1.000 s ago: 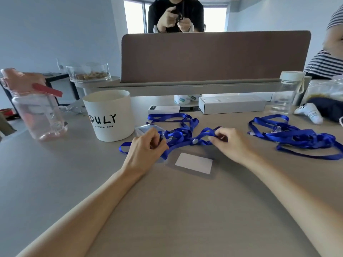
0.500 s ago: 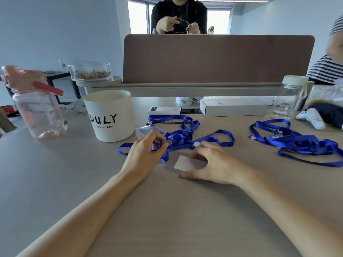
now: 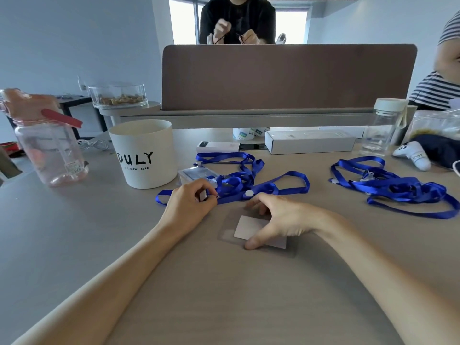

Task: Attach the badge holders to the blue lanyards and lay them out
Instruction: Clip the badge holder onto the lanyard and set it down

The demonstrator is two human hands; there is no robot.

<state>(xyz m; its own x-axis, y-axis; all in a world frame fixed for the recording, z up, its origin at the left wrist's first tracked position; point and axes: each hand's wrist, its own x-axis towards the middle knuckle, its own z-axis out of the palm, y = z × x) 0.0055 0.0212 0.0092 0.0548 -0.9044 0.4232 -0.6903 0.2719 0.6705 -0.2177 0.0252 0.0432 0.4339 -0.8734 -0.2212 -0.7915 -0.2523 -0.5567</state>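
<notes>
Clear badge holder (image 3: 242, 232), white card seemingly inside.

A tangle of lanyards (image 3: 239, 180) is spread on the desk (image 3: 224, 295) at centre, with the left hand (image 3: 191, 202) set at its near left edge and the right hand (image 3: 281, 217) placed just before it, over a badge holder (image 3: 245, 230) lying flat. To the left of the tangle a cup (image 3: 144, 153) is stood, and further left a bottle (image 3: 47, 143). A second lanyard heap (image 3: 395, 185) is laid well apart to the right, and behind both a long box (image 3: 308, 141) is set before the divider (image 3: 286, 75).
</notes>
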